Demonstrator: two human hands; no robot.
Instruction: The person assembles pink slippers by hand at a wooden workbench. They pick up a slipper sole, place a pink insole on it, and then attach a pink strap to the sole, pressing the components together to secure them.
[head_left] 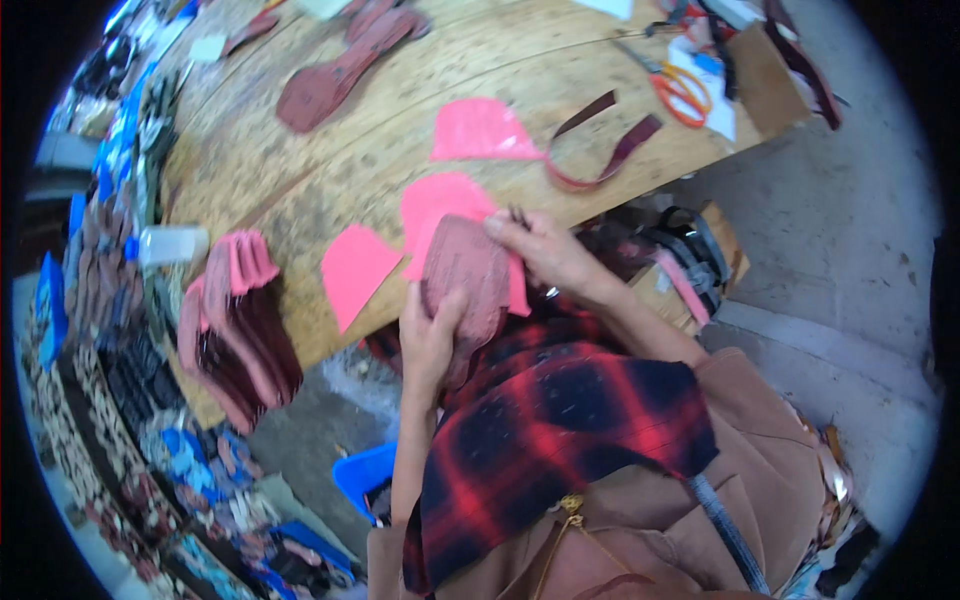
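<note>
At the table (250, 165), mauve piece (468, 262), sole-shaped

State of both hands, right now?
Left hand: closed, holding the reddish-brown sole-shaped piece.
Right hand: at that piece's upper edge; whether closed can't be told.

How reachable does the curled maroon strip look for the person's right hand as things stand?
Probably yes: the strip lies uncovered on the wooden table just beyond the right hand, with nothing between, though that hand would likely first leave the maroon sole-shaped piece.
</note>
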